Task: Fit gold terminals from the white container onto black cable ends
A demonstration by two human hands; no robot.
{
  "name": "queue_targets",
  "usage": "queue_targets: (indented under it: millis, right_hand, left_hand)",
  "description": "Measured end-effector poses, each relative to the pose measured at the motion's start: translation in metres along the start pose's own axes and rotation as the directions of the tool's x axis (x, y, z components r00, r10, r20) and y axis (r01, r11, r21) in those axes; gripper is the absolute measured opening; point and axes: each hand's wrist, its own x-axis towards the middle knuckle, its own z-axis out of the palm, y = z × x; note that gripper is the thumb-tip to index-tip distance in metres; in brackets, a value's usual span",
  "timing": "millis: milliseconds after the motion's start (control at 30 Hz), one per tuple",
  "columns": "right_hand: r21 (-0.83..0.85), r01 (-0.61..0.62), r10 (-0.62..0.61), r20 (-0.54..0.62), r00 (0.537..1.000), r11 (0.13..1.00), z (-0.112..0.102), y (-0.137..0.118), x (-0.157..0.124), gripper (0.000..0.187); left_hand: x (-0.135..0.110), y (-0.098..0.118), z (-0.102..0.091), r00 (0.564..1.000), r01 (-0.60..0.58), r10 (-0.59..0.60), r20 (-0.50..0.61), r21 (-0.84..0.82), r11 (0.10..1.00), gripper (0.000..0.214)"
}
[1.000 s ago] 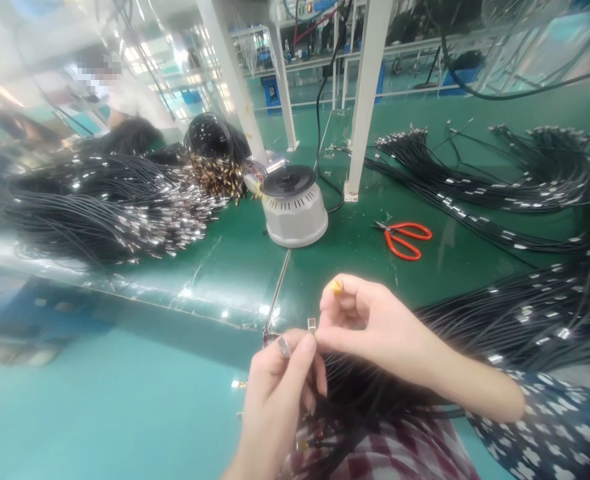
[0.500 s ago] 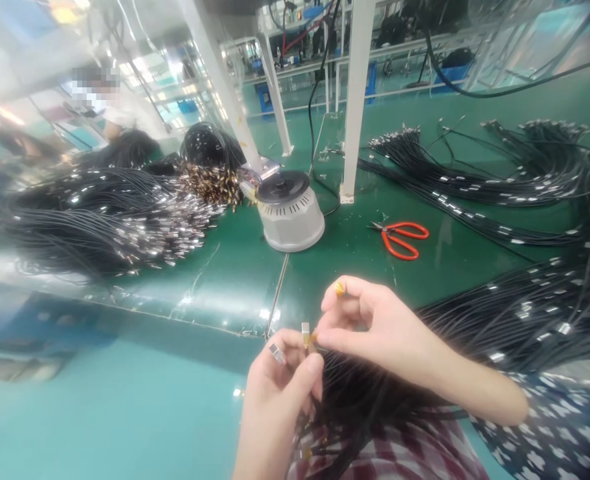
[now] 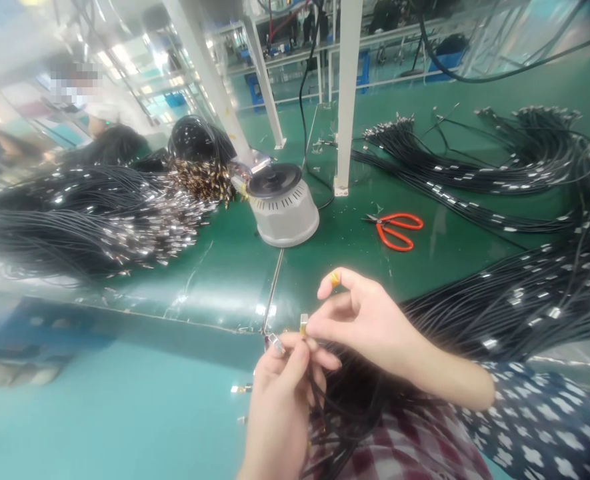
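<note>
Fingers of our right hand (image 3: 369,323) pinch a small gold-and-silver connector (image 3: 303,325) between thumb and middle finger, while the raised index fingertip carries a yellow cap (image 3: 335,278). Our left hand (image 3: 282,393) closes narrowly around a second, silver connector tip (image 3: 276,343) and the black cable ends below it, so both hands are holding parts, tips almost touching, just over the near edge of the worktop (image 3: 235,267).

We judge that we are in the middle of fitting or sorting one cable end out of the bundle; the next move seems to call for a fine alignment of the two small pieces, held steady, without letting the loose cables slip.

From there the black cable bundle (image 3: 525,300) runs off our lap to the right across the worktop. Farther out we count one pair of orange-handled scissors (image 3: 395,230), one round grey-white machine (image 3: 282,203) with a dark top, two white posts (image 3: 345,100) behind it, and three more heaps of black cables: one at far right (image 3: 499,167), two at left (image 3: 89,220), the nearer with silver ends, the farther with gold ends. A person (image 3: 99,127) sits beyond the left heap, blurred
</note>
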Motion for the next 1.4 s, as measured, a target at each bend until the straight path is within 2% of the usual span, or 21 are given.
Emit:
queue_targets:
  millis: [167,267,467,667,867,967,1100,1167,1333,1400]
  right_hand:
    - [0.075,0.034,-0.037,0.035,0.999,0.997,0.0,0.004,0.002,0.037]
    - [0.031,0.069,-0.069,-0.012,0.998,0.997,0.002,0.004,0.001,0.035]
    - [-0.116,0.168,-0.175,-0.058,0.983,0.979,0.004,0.005,-0.005,0.032]
    - [-0.014,0.033,-0.032,0.063,0.998,0.999,-0.001,0.002,-0.002,0.038]
    - [-0.078,0.064,-0.06,0.049,0.997,0.995,0.001,0.004,0.003,0.039]
    - [0.032,0.064,-0.067,0.095,0.993,0.997,0.002,0.008,0.007,0.042]
    - [0.252,-0.011,-0.045,0.215,0.976,0.968,-0.002,0.014,0.012,0.045]
    - [0.285,-0.041,-0.032,0.248,0.968,0.958,-0.004,0.015,0.014,0.043]
    - [0.202,0.058,-0.081,0.11,0.991,0.978,-0.006,0.012,0.014,0.022]
    - [0.202,0.075,-0.095,0.09,0.991,0.977,-0.005,0.011,0.014,0.021]
  left_hand:
    - [0.002,-0.002,-0.002,0.998,0.037,-0.034,0.053,-0.057,0.998,0.028]
    - [0.003,-0.001,-0.004,0.996,0.019,-0.018,0.086,-0.004,1.0,0.026]
    - [0.002,0.003,-0.008,0.998,-0.049,0.045,0.037,0.138,0.989,0.03]
    - [-0.001,0.004,-0.008,0.993,-0.109,0.102,0.056,0.136,0.985,0.027]
    - [0.003,0.006,-0.008,0.989,-0.079,0.065,0.13,0.107,0.991,0.027]
    - [0.005,0.006,-0.01,0.982,-0.05,0.03,0.185,0.106,0.993,0.028]
    - [0.006,0.008,-0.01,0.965,0.009,-0.024,0.26,0.059,0.998,0.031]
    - [0.007,0.009,-0.01,0.959,0.042,-0.047,0.278,0.025,0.999,0.029]
    - [0.012,0.01,-0.011,0.955,0.057,-0.066,0.289,0.04,0.998,0.029]
    - [0.014,0.009,-0.011,0.957,0.043,-0.06,0.284,0.064,0.997,0.029]
